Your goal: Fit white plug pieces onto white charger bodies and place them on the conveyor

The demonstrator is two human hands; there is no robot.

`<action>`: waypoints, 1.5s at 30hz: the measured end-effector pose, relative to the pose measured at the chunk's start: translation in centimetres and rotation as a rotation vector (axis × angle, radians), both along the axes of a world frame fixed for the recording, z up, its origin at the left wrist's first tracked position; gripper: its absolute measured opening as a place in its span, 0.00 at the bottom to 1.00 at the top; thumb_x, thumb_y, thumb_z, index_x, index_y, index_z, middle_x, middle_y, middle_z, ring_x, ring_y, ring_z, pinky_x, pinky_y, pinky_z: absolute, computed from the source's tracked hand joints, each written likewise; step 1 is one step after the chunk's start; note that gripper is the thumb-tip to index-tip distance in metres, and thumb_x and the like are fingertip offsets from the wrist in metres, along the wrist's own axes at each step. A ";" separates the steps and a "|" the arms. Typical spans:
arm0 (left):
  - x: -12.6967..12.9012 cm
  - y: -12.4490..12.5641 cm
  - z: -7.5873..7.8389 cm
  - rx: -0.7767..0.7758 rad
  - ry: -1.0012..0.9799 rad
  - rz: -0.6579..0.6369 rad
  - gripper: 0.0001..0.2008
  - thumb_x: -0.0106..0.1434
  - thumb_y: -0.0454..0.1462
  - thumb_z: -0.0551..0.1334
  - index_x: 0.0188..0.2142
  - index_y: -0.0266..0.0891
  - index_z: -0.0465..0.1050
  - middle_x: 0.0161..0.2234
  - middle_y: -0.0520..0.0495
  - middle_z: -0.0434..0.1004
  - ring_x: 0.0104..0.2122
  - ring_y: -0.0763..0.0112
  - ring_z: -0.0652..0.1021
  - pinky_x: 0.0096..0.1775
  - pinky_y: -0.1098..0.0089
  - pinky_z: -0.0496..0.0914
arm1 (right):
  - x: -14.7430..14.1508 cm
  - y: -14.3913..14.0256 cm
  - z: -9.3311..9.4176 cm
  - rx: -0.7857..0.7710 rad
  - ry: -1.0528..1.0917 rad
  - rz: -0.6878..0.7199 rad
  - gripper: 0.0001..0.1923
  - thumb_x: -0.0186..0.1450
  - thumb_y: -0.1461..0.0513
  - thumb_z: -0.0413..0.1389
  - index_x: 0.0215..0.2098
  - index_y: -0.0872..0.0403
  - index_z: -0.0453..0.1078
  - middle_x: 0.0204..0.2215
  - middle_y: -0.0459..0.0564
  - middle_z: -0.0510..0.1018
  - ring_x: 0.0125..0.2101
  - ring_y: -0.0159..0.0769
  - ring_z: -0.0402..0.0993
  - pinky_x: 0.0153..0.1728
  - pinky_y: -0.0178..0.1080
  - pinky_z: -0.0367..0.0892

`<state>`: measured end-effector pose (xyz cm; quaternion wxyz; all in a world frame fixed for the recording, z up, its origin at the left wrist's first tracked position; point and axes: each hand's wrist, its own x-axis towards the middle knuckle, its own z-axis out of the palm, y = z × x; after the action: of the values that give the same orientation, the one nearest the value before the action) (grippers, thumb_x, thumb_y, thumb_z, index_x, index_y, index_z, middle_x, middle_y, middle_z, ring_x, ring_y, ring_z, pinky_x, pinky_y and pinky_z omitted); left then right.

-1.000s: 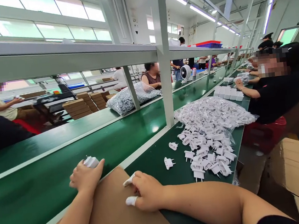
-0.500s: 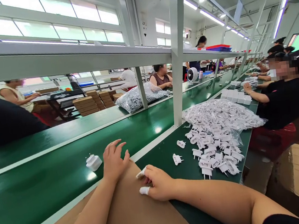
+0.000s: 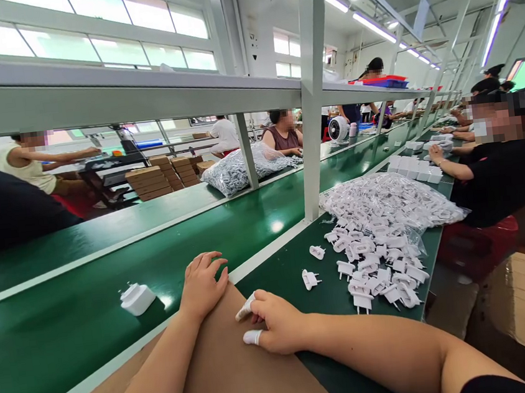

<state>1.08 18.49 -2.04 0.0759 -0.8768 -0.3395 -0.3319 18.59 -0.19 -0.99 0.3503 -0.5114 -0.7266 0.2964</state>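
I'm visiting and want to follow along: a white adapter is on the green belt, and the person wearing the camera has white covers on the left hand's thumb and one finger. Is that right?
Not quite: the white covers are on the right hand; the head view shows none on the left hand. The white adapter is indeed on the green belt.

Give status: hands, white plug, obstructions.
Left hand, right hand open at brown cardboard sheet. Boxy white plastic plug untouched on glossy green belt. Grey upright post ahead, right.
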 end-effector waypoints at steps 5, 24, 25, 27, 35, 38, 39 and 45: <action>-0.1 0.1 -0.1 -0.005 0.005 -0.006 0.14 0.70 0.40 0.56 0.41 0.42 0.81 0.51 0.40 0.80 0.56 0.48 0.74 0.58 0.47 0.67 | 0.0 0.0 0.0 -0.009 0.002 0.000 0.19 0.60 0.63 0.67 0.50 0.49 0.78 0.43 0.49 0.71 0.39 0.35 0.72 0.43 0.38 0.74; 0.1 -0.3 0.4 -0.114 0.019 0.028 0.16 0.68 0.43 0.56 0.31 0.43 0.80 0.47 0.41 0.83 0.55 0.50 0.74 0.58 0.48 0.66 | 0.2 0.1 -0.3 0.012 0.005 0.023 0.17 0.60 0.63 0.68 0.48 0.50 0.78 0.45 0.50 0.73 0.41 0.36 0.73 0.45 0.39 0.74; 0.1 -0.3 0.5 -0.121 0.021 0.035 0.16 0.68 0.44 0.56 0.30 0.43 0.79 0.46 0.41 0.83 0.54 0.50 0.75 0.58 0.49 0.66 | 0.2 0.1 -0.3 0.012 0.004 0.023 0.17 0.60 0.63 0.68 0.48 0.50 0.78 0.45 0.49 0.73 0.42 0.36 0.73 0.46 0.39 0.74; 0.2 -0.4 0.6 -0.134 0.026 0.045 0.17 0.68 0.44 0.56 0.28 0.43 0.78 0.44 0.41 0.83 0.53 0.51 0.75 0.58 0.49 0.66 | 0.2 0.2 -0.3 0.013 0.004 0.024 0.17 0.60 0.63 0.68 0.47 0.50 0.78 0.45 0.49 0.73 0.41 0.36 0.73 0.46 0.39 0.74; 0.2 -0.5 0.7 -0.152 0.050 0.051 0.17 0.69 0.45 0.55 0.27 0.42 0.74 0.41 0.41 0.83 0.52 0.51 0.76 0.57 0.50 0.66 | 0.2 0.2 -0.4 0.020 0.008 0.028 0.16 0.60 0.63 0.68 0.47 0.51 0.79 0.45 0.50 0.73 0.42 0.37 0.73 0.47 0.41 0.74; 0.2 -0.5 0.7 -0.145 0.063 0.051 0.17 0.69 0.45 0.55 0.28 0.42 0.74 0.41 0.41 0.83 0.51 0.51 0.76 0.56 0.51 0.66 | 0.2 0.2 -0.3 0.019 0.005 0.029 0.16 0.60 0.63 0.68 0.47 0.51 0.79 0.45 0.50 0.73 0.43 0.37 0.73 0.48 0.41 0.74; 0.2 -0.5 0.8 -0.141 0.070 0.057 0.17 0.69 0.45 0.55 0.28 0.42 0.74 0.41 0.41 0.83 0.51 0.51 0.76 0.56 0.51 0.66 | 0.2 0.2 -0.2 0.017 0.007 0.030 0.16 0.60 0.64 0.68 0.47 0.51 0.79 0.45 0.50 0.73 0.43 0.37 0.73 0.48 0.40 0.74; 0.4 -0.9 1.5 -0.173 0.160 0.254 0.20 0.71 0.48 0.53 0.28 0.41 0.73 0.37 0.40 0.81 0.43 0.52 0.79 0.47 0.56 0.68 | 0.2 0.1 0.0 0.012 0.015 0.033 0.16 0.60 0.63 0.67 0.47 0.50 0.79 0.45 0.50 0.73 0.43 0.36 0.74 0.47 0.40 0.74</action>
<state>1.43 17.62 -0.57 0.0683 -0.8538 -0.4677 -0.2182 18.78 -0.09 -1.00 0.3540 -0.4951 -0.7339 0.3015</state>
